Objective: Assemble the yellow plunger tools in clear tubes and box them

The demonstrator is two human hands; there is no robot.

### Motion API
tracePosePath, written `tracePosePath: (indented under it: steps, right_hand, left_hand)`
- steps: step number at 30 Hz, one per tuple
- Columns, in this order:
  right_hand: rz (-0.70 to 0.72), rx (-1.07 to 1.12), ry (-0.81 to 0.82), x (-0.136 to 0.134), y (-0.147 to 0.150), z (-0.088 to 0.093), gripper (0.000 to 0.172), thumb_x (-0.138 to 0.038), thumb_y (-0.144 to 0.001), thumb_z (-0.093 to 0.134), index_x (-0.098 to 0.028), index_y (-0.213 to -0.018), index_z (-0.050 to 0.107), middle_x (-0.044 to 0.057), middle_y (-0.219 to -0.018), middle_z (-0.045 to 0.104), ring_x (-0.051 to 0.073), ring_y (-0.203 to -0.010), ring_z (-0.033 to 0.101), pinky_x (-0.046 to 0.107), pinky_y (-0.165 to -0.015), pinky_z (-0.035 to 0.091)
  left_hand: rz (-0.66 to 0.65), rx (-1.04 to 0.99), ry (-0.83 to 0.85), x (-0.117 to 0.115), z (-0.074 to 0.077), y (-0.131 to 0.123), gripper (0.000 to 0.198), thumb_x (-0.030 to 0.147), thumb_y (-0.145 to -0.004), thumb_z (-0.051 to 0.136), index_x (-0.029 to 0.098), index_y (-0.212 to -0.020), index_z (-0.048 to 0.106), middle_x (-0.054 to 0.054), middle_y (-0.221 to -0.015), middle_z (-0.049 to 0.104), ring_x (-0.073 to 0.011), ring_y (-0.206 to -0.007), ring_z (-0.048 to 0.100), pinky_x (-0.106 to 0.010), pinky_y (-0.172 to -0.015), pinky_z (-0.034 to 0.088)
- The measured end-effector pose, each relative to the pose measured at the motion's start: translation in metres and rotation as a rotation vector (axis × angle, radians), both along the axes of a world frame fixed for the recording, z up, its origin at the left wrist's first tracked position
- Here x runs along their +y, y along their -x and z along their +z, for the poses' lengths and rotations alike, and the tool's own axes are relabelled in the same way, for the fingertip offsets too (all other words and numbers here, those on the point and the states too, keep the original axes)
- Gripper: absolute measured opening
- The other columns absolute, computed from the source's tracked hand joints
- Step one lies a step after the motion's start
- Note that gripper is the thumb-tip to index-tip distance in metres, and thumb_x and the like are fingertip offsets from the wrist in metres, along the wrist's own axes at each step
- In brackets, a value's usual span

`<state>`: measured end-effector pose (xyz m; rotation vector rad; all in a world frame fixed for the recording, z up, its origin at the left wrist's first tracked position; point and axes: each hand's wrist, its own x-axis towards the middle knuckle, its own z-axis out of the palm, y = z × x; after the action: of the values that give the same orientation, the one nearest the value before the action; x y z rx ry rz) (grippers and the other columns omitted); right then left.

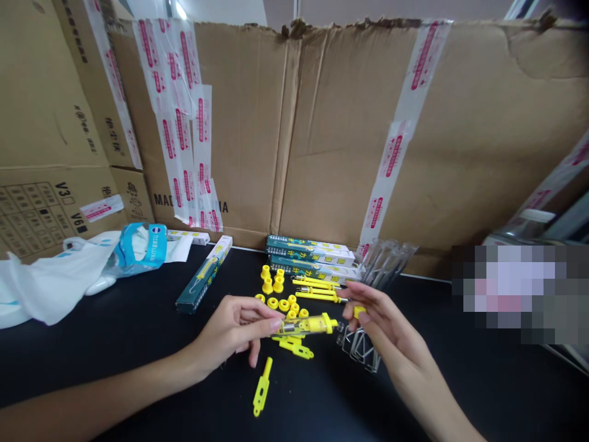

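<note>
My left hand (234, 331) grips a clear plastic tube with a yellow cap (306, 325) at its fingertips, above the black table (138, 319). My right hand (386, 319) pinches a small yellow plastic part (359, 312) between thumb and finger, close to the capped end of the tube. Just below the tube lie flat yellow plastic pieces (294, 348), and a longer one (262, 387) sits nearer me. Yellow rings and collars (276, 298) are scattered behind my left fingers. Several slim yellow rods (317, 290) lie beside them. Under my right hand is a heap of clear, angular plastic pieces (359, 350).
Teal and white boxes (308, 258) are stacked at the back, with another box (204, 274) lying at an angle to their left. Clear tubes (386, 264) stand at back right. A white bag (55, 282) lies at left. Taped cardboard (350, 135) walls off the table's far edge.
</note>
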<state>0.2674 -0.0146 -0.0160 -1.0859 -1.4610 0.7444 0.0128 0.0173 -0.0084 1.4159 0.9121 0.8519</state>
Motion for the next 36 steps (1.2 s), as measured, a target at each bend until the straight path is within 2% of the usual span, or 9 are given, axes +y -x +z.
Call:
tracePosePath:
  steps: [2, 5, 8, 13, 19, 26, 32, 36]
  right_hand:
    - [0.043, 0.022, 0.004, 0.001, -0.001, 0.0, 0.034, -0.042, -0.094, 0.058, -0.028, -0.125, 0.06, 0.008, -0.109, 0.069, 0.021, -0.095, 0.066, 0.032, -0.082, 0.057]
    - [0.05, -0.072, -0.021, 0.0, 0.0, 0.005, 0.023, -0.041, -0.091, 0.063, -0.026, -0.106, 0.073, 0.007, -0.105, 0.069, 0.023, -0.1, 0.066, 0.032, -0.084, 0.056]
    - [0.011, -0.161, -0.041, -0.001, -0.001, 0.009, 0.02, -0.041, -0.09, 0.064, -0.028, -0.09, 0.079, 0.006, -0.099, 0.072, 0.024, -0.101, 0.065, 0.031, -0.086, 0.054]
    - [0.005, -0.086, -0.021, -0.001, -0.003, 0.009, 0.015, -0.039, -0.088, 0.068, -0.032, -0.095, 0.078, 0.003, -0.104, 0.072, 0.021, -0.103, 0.064, 0.026, -0.088, 0.053]
    - [0.055, -0.038, -0.052, 0.0, 0.004, 0.007, 0.006, -0.033, -0.086, 0.07, -0.03, -0.089, 0.074, 0.002, -0.094, 0.066, 0.016, -0.093, 0.063, 0.019, -0.078, 0.053]
    - [0.121, 0.086, -0.049, -0.002, 0.008, 0.007, 0.01, -0.028, -0.081, 0.076, -0.031, -0.09, 0.074, 0.001, -0.095, 0.062, 0.015, -0.093, 0.062, 0.018, -0.08, 0.055]
    - [0.095, 0.038, -0.019, -0.001, 0.006, 0.007, 0.008, -0.028, -0.079, 0.078, -0.029, -0.086, 0.074, 0.001, -0.089, 0.065, 0.015, -0.085, 0.064, 0.019, -0.076, 0.056]
    - [0.067, -0.026, -0.06, -0.002, 0.005, 0.007, 0.006, -0.029, -0.078, 0.079, -0.028, -0.081, 0.074, 0.001, -0.085, 0.066, 0.015, -0.081, 0.063, 0.019, -0.072, 0.056]
  left_hand:
    - [0.004, -0.006, 0.006, 0.001, 0.0, 0.0, 0.034, 0.043, -0.075, 0.077, 0.01, -0.083, 0.072, -0.003, -0.062, 0.068, -0.0077, -0.035, 0.057, -0.018, -0.035, 0.018]
    - [0.018, -0.007, 0.021, 0.002, 0.0, 0.001, 0.035, 0.044, -0.074, 0.078, 0.01, -0.083, 0.072, -0.005, -0.069, 0.071, -0.0073, -0.035, 0.056, -0.018, -0.035, 0.019]
    - [0.023, -0.008, 0.025, 0.002, 0.0, 0.0, 0.036, 0.044, -0.074, 0.078, 0.01, -0.083, 0.072, -0.004, -0.062, 0.068, -0.0077, -0.035, 0.055, -0.018, -0.035, 0.019]
    - [0.025, -0.018, 0.03, 0.001, 0.0, 0.0, 0.035, 0.044, -0.074, 0.078, 0.01, -0.081, 0.073, -0.002, -0.059, 0.065, -0.0074, -0.034, 0.054, -0.018, -0.035, 0.019]
    - [0.004, -0.021, 0.02, 0.001, -0.002, 0.001, 0.035, 0.043, -0.075, 0.078, 0.01, -0.082, 0.073, -0.001, -0.056, 0.064, -0.0086, -0.034, 0.056, -0.018, -0.035, 0.017]
    - [-0.012, -0.007, -0.002, 0.001, -0.002, 0.001, 0.034, 0.044, -0.075, 0.078, 0.011, -0.082, 0.073, -0.002, -0.06, 0.066, -0.0078, -0.035, 0.056, -0.018, -0.035, 0.018]
    - [-0.013, -0.006, 0.001, 0.001, -0.002, 0.0, 0.034, 0.044, -0.074, 0.078, 0.011, -0.082, 0.073, -0.002, -0.059, 0.066, -0.0078, -0.034, 0.055, -0.018, -0.035, 0.018]
    - [-0.005, 0.003, 0.008, 0.001, 0.0, 0.0, 0.035, 0.044, -0.074, 0.078, 0.011, -0.082, 0.073, -0.001, -0.057, 0.065, -0.0079, -0.034, 0.055, -0.018, -0.035, 0.019]
